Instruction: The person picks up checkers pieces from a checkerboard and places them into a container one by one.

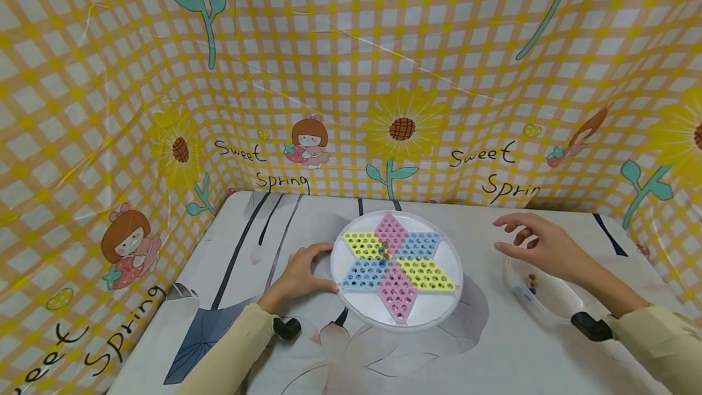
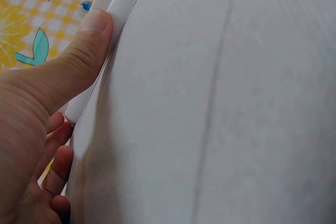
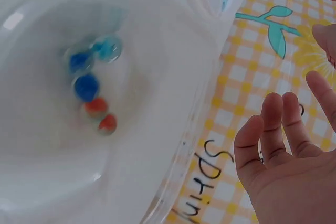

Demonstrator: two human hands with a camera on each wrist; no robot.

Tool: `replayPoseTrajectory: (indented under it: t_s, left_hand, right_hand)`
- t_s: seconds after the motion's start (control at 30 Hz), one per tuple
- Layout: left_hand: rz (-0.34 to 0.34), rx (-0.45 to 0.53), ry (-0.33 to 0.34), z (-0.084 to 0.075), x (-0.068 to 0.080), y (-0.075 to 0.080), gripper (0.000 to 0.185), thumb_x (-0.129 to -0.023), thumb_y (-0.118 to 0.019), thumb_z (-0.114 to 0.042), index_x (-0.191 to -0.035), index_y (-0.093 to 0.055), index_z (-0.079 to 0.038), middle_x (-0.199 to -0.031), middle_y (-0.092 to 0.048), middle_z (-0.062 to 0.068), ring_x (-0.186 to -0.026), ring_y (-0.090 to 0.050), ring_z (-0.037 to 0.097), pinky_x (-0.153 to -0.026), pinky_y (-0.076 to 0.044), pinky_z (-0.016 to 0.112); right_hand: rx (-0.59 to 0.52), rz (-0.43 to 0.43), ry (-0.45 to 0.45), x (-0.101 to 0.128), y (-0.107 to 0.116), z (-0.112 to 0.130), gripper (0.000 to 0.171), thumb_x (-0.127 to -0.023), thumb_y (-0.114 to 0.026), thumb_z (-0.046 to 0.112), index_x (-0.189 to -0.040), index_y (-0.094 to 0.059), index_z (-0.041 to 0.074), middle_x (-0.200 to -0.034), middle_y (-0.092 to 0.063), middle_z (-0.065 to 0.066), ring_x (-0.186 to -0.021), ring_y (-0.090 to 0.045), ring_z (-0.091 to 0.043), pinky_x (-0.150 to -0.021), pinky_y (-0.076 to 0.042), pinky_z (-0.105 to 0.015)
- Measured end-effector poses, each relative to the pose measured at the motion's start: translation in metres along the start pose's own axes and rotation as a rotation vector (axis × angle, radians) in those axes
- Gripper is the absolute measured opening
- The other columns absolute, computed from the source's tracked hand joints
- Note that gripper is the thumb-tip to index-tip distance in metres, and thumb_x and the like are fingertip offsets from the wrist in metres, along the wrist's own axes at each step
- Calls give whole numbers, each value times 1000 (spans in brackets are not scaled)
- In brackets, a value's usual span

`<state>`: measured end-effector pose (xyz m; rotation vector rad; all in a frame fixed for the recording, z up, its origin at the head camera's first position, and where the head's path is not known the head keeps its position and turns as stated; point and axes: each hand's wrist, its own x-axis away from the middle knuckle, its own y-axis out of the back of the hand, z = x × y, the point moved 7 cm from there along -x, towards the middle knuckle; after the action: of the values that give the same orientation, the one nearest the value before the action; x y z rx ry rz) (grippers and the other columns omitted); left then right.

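Left hand (image 1: pixel 298 270) curved round the game board's (image 1: pixel 433 305) left rim, thumb on the near side, fingers farther back. Right hand (image 1: pixel 548 244) has thumb and fingers apart, above the clear container (image 1: pixel 573 306) at right; blue and red marbles (image 3: pixel 86 87) in it. Board: round, white, mid-bench (image 1: pixel 493 352), pink/yellow/blue six-point star, a few marbles clustered near centre.
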<state>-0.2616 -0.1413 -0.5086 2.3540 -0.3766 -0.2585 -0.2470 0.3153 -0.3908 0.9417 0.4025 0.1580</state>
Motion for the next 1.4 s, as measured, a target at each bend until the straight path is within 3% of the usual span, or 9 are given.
replayPoseTrajectory:
  t_s: [0.63,0.8,1.1,1.4]
  left_hand:
    - [1,-2,14,1,-1,0,89,-67,-97,-38,-145,-57,-19,-122,-62,1,-102,-49,18,-88,-29,40]
    - [-7,2,19,2,-1,0,89,-67,-98,-37,-145,-57,-20,-119,-61,1,-101,-48,17,-87,-29,40]
    - [-2,11,19,2,0,-1,89,-67,-98,-36,-144,-57,-19,-120,-62,1,-101,-48,17,-87,-28,40]
    - [0,6,27,4,-1,-1,89,-67,-97,-38,-145,-57,-21,-117,-61,1,-100,-47,17,-87,-29,39]
  right_hand:
    - [-62,27,80,-30,-30,25,39,-88,-84,22,-123,-68,16,-110,-66,-6,-82,-61,-12,-65,-51,-26]
    - [-68,59,82,-42,-40,34,37,-89,-83,24,-122,-68,18,-113,-67,-5,-84,-61,-15,-68,-51,-27]
    - [-122,160,55,-61,-66,46,40,-89,-83,23,-124,-67,10,-109,-64,-10,-85,-60,-20,-70,-52,-28]
    - [-164,189,105,-78,-91,60,39,-89,-82,19,-124,-68,10,-109,-64,-12,-84,-62,-19,-71,-53,-30]
